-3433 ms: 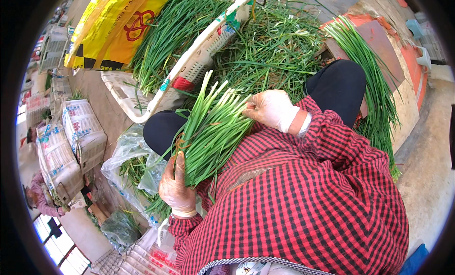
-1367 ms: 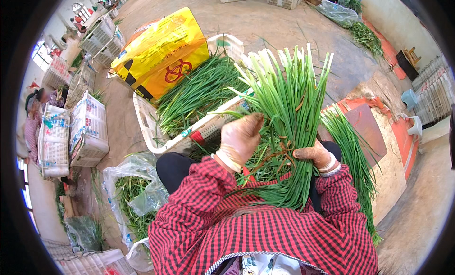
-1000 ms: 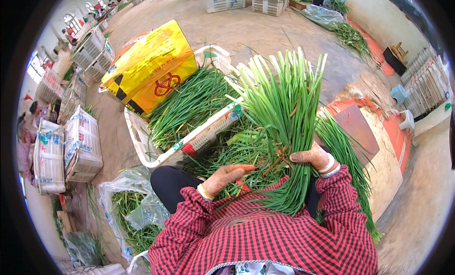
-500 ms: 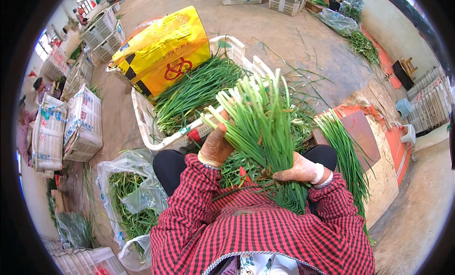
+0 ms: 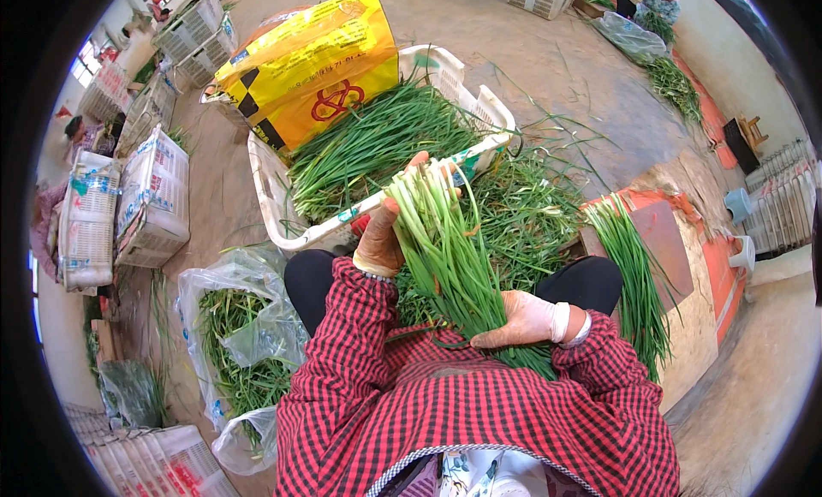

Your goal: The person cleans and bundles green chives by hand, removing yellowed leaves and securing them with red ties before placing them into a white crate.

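A bunch of garlic chives (image 5: pixel 447 266) slants across my lap, white stem ends up and green leaves toward my right side. Near those white ends my left hand (image 5: pixel 381 240), in a brown-stained thin glove, cups the bunch from the left, its fingers partly behind the stems. Lower down, my right hand (image 5: pixel 524 319), in a pale thin glove, is closed around the green part with the thumb on top. Beyond my hands stands a white plastic crate (image 5: pixel 318 233) holding more garlic chives (image 5: pixel 377 142). Another pile of chives (image 5: pixel 629 270) lies to my right.
A yellow printed bag (image 5: pixel 312 69) rises from the crate's back left. Loose green trimmings (image 5: pixel 522 202) heap in front of me. A clear plastic bag (image 5: pixel 244 279) with greens sits at my left. White crates (image 5: pixel 154 202) stand farther left; a person (image 5: pixel 658 5) sits far right.
The white ends, fanned out half a second ago, are now drawn into a narrower bundle. My left hand is farther round the stems, and the bunch leans more to the left.
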{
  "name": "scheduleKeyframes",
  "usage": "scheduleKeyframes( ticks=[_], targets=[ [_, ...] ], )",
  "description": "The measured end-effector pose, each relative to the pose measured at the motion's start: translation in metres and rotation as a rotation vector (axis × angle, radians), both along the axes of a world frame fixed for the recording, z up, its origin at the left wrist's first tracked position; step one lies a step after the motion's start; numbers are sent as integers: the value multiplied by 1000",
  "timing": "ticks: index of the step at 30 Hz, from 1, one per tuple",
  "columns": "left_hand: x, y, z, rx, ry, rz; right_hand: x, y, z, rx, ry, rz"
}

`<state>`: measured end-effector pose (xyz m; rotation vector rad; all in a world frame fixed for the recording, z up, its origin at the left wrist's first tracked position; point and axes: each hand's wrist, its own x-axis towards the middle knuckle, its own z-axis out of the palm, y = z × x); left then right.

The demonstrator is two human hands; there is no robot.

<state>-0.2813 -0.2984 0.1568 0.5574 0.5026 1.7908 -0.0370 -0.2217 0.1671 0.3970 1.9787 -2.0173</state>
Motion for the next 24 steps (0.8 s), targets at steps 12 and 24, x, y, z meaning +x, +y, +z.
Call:
scheduleKeyframes(
  ticks=[12,24],
  targets=[
    [-11,-13,-16,8,-135,37,0,22,-15,399,183,-14],
    [-1,-5,9,-197,-80,83,-60,20,38,77,338,-425]
  ],
)
